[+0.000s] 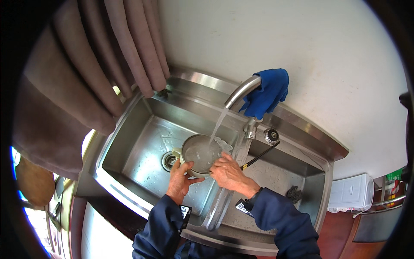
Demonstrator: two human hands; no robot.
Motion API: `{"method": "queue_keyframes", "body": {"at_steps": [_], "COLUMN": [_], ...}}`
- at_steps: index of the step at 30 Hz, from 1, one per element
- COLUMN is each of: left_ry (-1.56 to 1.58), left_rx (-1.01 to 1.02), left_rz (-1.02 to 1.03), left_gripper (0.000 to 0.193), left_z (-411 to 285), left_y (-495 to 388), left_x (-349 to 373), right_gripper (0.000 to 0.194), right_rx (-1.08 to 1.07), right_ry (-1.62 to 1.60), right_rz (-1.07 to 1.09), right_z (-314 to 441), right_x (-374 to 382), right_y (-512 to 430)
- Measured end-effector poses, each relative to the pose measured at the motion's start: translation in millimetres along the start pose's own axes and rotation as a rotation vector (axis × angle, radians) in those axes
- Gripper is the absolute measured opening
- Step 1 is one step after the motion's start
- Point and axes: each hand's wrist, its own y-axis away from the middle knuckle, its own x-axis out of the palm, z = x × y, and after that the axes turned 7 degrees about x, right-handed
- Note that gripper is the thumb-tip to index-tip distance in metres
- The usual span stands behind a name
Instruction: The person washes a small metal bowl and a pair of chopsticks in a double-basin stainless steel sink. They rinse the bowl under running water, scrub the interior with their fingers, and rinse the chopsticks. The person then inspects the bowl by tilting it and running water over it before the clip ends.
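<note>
Water runs from the curved metal faucet (242, 91) into a round bowl-like vessel (201, 152) with a small pale handle, which is tilted above the left sink basin (142, 147). My left hand (181, 181) grips the near left side of its rim, thumb on top and fingers spread beneath. At the right rim is my right hand (228, 171), its fingers curled; a thin black stick-like handle (260, 156) with a yellow band projects beside it, and whether the hand holds this is unclear. Water splashes over the vessel's far right edge. The drain (169, 161) lies left of the vessel.
A blue cloth (270, 92) hangs over the faucet. In the right basin (268, 174) lies a dark scouring pad (293, 194); a black round knob (271, 135) stands behind that basin. Brown curtains (97, 64) hang at the left. A white plastic container (351, 192) is at the right.
</note>
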Motion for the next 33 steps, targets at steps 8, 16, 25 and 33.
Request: {"method": "queue_keyframes", "body": {"at_steps": [8, 16, 25, 33], "left_ry": [0.023, 0.205, 0.187, 0.103], "left_rx": [-0.035, 0.117, 0.107, 0.078], "left_rz": [0.04, -0.137, -0.047, -0.049], "left_gripper": [0.063, 0.076, 0.083, 0.075], "left_z": [-4.1, 33.3, 29.1, 16.3], "left_y": [-2.2, 14.2, 6.7, 11.2], "left_x": [-10.6, 22.7, 8.1, -1.4], "right_gripper": [0.007, 0.002, 0.008, 0.009], "right_rx": [-0.101, -0.039, 0.049, -0.064], "right_ry": [-0.018, -0.197, -0.142, -0.092], "right_rz": [-0.109, -0.406, -0.125, -0.126], "right_z": [-11.7, 31.2, 26.1, 13.1], "right_x": [4.8, 32.9, 10.1, 9.8], "right_y": [3.6, 1.0, 2.9, 4.7]}}
